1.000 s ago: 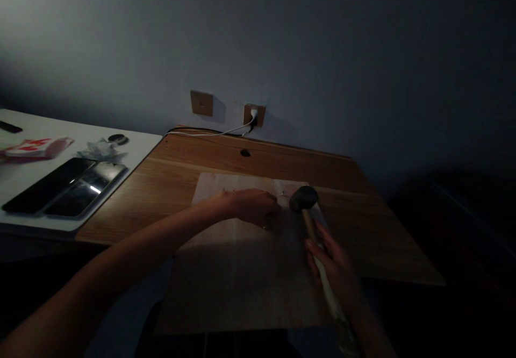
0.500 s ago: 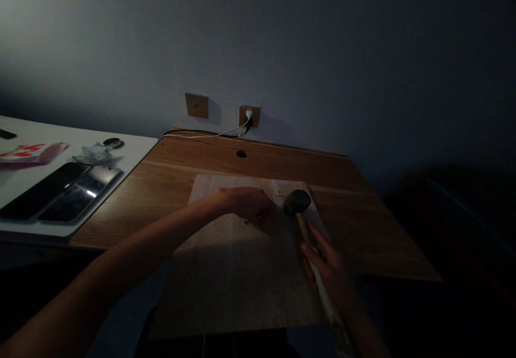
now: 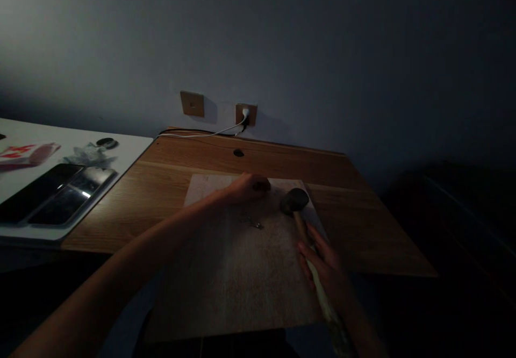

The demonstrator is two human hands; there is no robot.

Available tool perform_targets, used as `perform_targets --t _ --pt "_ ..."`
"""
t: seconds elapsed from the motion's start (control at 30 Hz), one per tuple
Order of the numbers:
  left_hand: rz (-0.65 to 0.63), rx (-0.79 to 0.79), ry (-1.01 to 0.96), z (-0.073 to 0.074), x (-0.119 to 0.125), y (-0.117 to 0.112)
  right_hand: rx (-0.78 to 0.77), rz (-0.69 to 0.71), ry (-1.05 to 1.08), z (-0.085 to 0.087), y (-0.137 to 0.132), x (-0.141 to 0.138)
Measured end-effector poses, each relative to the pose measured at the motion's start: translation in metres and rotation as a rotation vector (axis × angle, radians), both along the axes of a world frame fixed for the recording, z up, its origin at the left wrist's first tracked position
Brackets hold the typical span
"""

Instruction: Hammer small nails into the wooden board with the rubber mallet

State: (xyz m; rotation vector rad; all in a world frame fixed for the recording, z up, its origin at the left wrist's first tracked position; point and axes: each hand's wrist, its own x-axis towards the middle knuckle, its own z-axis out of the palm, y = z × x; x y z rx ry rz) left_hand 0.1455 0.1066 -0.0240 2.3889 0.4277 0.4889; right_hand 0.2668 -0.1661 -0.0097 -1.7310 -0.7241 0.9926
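Note:
My right hand [image 3: 322, 264] is wrapped round the pale wooden handle of a mallet [image 3: 295, 200], whose dark, blunt head is over the right side of a wooden board [image 3: 242, 288]. My left hand [image 3: 250, 187] is at the far part of the board with its fingers curled in. Whatever those fingers may hold is hidden by the hand and the dim light. Nearer to me, several small nails [image 3: 255, 223] lie loose around the middle of the board.
Under the board is a wooden desk [image 3: 355, 229] with a cable hole [image 3: 238, 152]. A plug with cables sits in a wall socket [image 3: 246, 114]. On the left, a white table [image 3: 137, 142] bears two dark phone-like slabs [image 3: 72, 197], a crumpled clear bag [image 3: 91, 155] and a red-and-white packet [image 3: 30, 155].
My left hand has moved away from me, from the middle of the board to its far part, uncovering the nails. The right hand and mallet have barely moved.

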Motion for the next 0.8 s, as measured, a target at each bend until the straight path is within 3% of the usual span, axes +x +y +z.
perform_targets --t 0.27,0.5,0.8 --pt "-0.029 0.081 0.011 0.002 -0.003 -0.002 0.014 0.021 0.057 0.002 -0.001 -0.002" --pt "-0.035 0.080 -0.019 -0.005 0.000 -0.002 0.003 -0.012 0.045 0.000 0.002 -0.001" --pt "0.005 -0.073 -0.056 -0.009 -0.001 -0.002 0.036 0.075 0.007 0.022 0.045 -0.015"
